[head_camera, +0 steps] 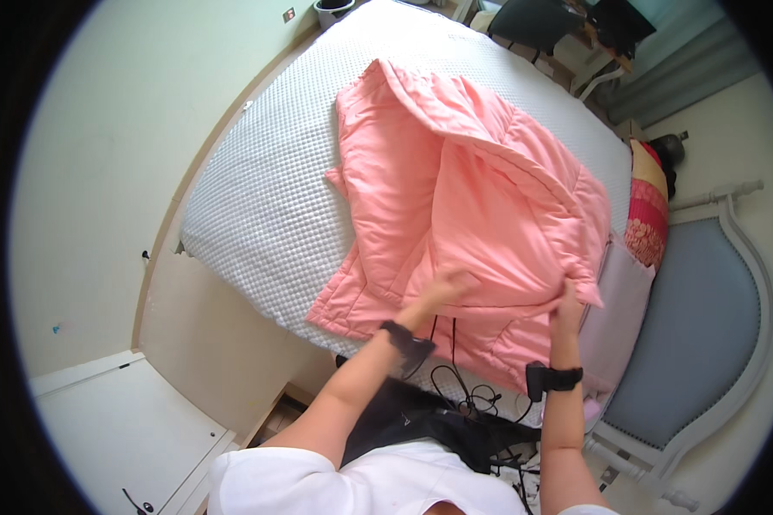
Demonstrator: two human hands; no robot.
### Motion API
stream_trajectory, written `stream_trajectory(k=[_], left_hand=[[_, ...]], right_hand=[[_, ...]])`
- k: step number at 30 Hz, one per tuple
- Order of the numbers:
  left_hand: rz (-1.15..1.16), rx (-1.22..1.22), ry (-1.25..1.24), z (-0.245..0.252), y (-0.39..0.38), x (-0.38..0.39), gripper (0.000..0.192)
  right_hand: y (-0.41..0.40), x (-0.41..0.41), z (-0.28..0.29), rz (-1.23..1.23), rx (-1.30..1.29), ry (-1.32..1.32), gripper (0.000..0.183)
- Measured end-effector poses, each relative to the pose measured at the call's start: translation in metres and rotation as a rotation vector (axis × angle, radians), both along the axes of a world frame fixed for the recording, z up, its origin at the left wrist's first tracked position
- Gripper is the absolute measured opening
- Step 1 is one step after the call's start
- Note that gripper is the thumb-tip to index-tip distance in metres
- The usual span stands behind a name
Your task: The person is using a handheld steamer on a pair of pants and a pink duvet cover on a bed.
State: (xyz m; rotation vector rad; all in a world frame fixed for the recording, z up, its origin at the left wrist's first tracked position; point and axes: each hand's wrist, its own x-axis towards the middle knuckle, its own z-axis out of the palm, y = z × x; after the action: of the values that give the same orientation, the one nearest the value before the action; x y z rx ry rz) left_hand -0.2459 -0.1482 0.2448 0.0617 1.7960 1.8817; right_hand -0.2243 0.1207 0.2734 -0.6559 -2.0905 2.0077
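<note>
A pink quilt [489,219] lies partly folded and rumpled on a bed with a white textured mattress cover [270,193]. My right hand [568,302] grips the quilt's near edge close to the headboard side. Over the middle of the near fold, my left hand [454,286] is blurred, its fingers over the pink cloth; whether they hold any of it does not show. Both wrists wear black straps with small devices, and thin black cables [470,399] hang in loops between my forearms, in front of my body.
A padded blue headboard [696,322] with a pale frame stands at the right, beside a patterned red and yellow pillow [647,212] and a pale pillow [618,315]. A dark chair [534,26] is beyond the bed. A white cabinet [129,431] stands lower left.
</note>
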Motion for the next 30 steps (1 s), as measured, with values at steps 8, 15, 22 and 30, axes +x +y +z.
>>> stream_trajectory(k=[8,15,22,30], left_hand=[[1.066,0.178,-0.922,-0.226,-0.094,-0.002,0.055],[0.551,-0.155,0.318,-0.072,-0.013,-0.031,0.033],[0.396,0.706,-0.694,-0.118,-0.005,-0.057,0.063],[0.358,0.612,-0.613,-0.156,0.016,-0.147,0.069]], right_hand=[[-0.028,-0.046,0.138,-0.159,-0.284,0.197,0.043],[-0.033,-0.068,0.175,-0.187,-0.218,0.183,0.046],[-0.041,-0.072,0.140,-0.120,-0.343,0.120,0.030],[-0.057,-0.029,0.109,0.039,-0.342,0.012,0.043]])
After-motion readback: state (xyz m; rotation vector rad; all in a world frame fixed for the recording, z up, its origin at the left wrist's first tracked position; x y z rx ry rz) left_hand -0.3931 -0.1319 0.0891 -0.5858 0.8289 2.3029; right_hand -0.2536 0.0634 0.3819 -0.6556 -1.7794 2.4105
